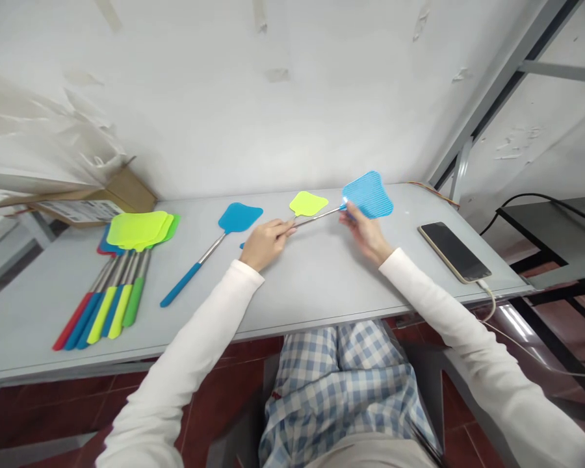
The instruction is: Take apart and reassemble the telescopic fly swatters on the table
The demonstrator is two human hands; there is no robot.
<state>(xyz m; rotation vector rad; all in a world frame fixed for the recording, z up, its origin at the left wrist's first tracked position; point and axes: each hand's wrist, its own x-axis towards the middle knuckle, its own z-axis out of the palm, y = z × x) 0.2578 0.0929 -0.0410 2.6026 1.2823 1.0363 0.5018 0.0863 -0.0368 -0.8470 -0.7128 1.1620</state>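
A light blue fly swatter (370,196) with a telescopic metal shaft is held between both my hands, slightly above the table. My left hand (268,242) is closed around its handle end, where the shaft runs in; a bit of blue shows past the hand. My right hand (361,229) pinches the neck just below the swatter's head. Behind the shaft lies a yellow-green fly swatter (308,203), its lower part hidden by my left hand. To the left rests a darker blue fly swatter (240,217), its handle pointing toward the front edge.
Several swatters (139,231) with red, blue, yellow and green handles lie piled at the left. A cardboard box (127,188) stands behind them. On the right, a phone (453,251) with a white cable lies on the grey table (341,286). A white wall rises behind.
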